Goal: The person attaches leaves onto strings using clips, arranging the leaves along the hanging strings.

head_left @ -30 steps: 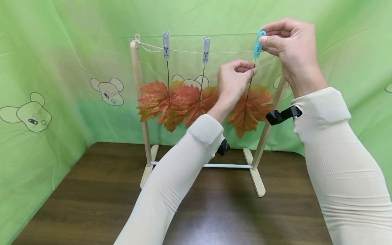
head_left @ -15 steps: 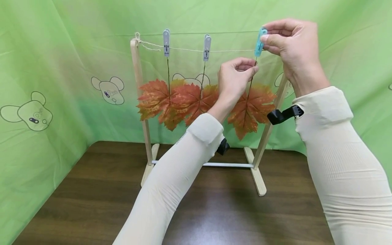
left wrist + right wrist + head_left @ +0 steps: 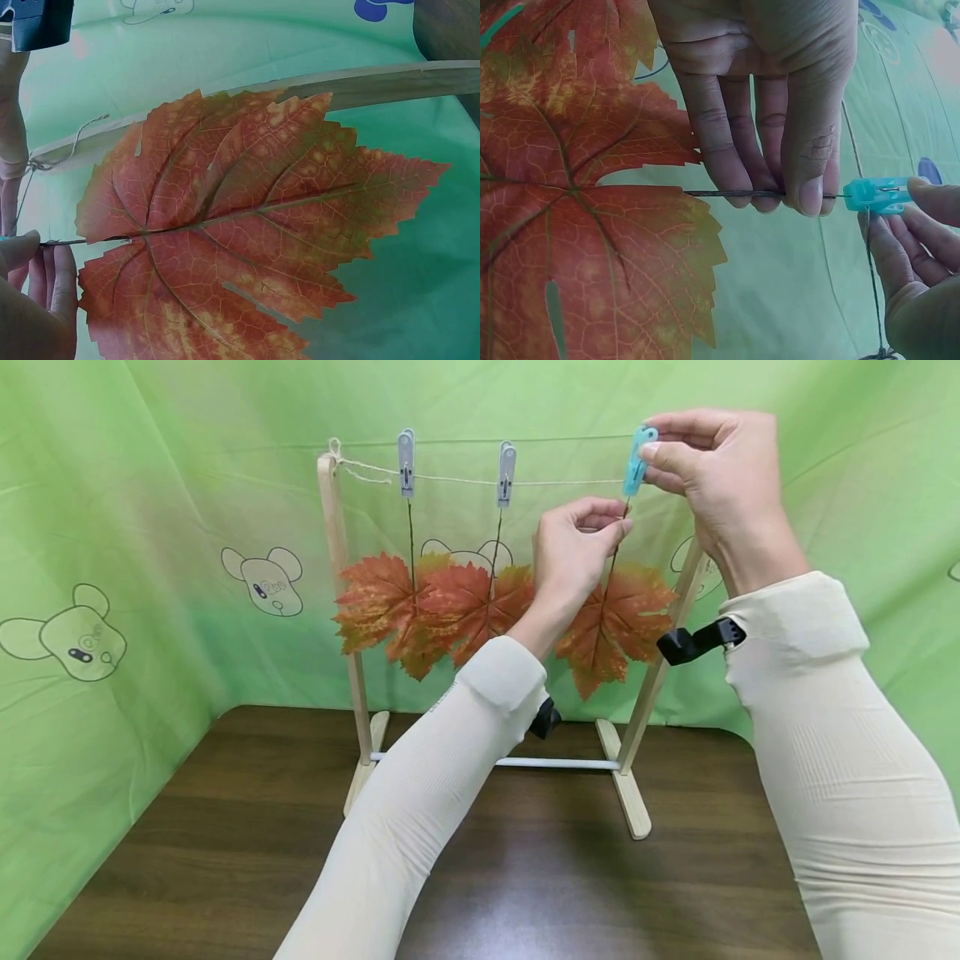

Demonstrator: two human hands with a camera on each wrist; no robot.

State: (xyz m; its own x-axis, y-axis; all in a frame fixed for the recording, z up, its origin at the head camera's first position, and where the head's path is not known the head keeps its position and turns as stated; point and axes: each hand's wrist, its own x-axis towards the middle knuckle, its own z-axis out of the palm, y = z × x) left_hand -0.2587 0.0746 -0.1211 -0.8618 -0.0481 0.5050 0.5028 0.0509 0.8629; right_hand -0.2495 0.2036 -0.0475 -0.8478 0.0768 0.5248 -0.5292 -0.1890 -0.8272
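Note:
My right hand (image 3: 723, 485) pinches a blue clothespin (image 3: 640, 462) that sits on the string (image 3: 570, 484) near its right end. Below it, my left hand (image 3: 577, 547) pinches the thin dark stem of an orange-red maple leaf (image 3: 611, 627). In the right wrist view the stem (image 3: 727, 194) runs past the left fingertips up to the jaws of the clothespin (image 3: 874, 195), and the string crosses at the same spot. The leaf (image 3: 225, 217) fills most of the left wrist view, hanging from the pinched stem.
Two grey clothespins (image 3: 407, 464) hold two more maple leaves (image 3: 382, 610) farther left on the string. A wooden stand (image 3: 334, 518) with a white crossbar (image 3: 558, 764) carries the string on a brown table (image 3: 225, 860). Green cloth (image 3: 187, 460) surrounds it.
The clothespin, string and right hand appear slightly higher in the head view than a second ago. Both hands keep their pinch on clothespin and stem.

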